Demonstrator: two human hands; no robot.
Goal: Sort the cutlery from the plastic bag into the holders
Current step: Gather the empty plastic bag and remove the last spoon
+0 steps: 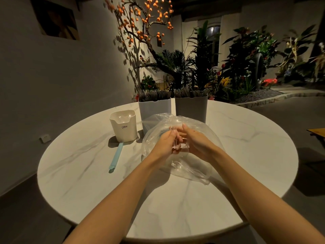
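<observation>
Both hands work at a clear plastic bag [177, 148] on a round marble table [88, 173].

The left hand [165, 143] and right hand [195, 141] meet over the bag, fingers curled into its film (what they pinch inside is too blurred to tell). Behind stand two grey holders [154, 110] [191, 108] packed with dark cutlery; a cream holder [124, 125] sits left, a blue utensil [117, 156] before it.

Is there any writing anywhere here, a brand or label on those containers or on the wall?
"CRBW": dark letters on the front of the cream holder.
A finer line under those letters is too small to read.
The two grey holders, the plastic bag and the blue utensil show no writing.
The picture on the wall is too dark to show any text.
</observation>
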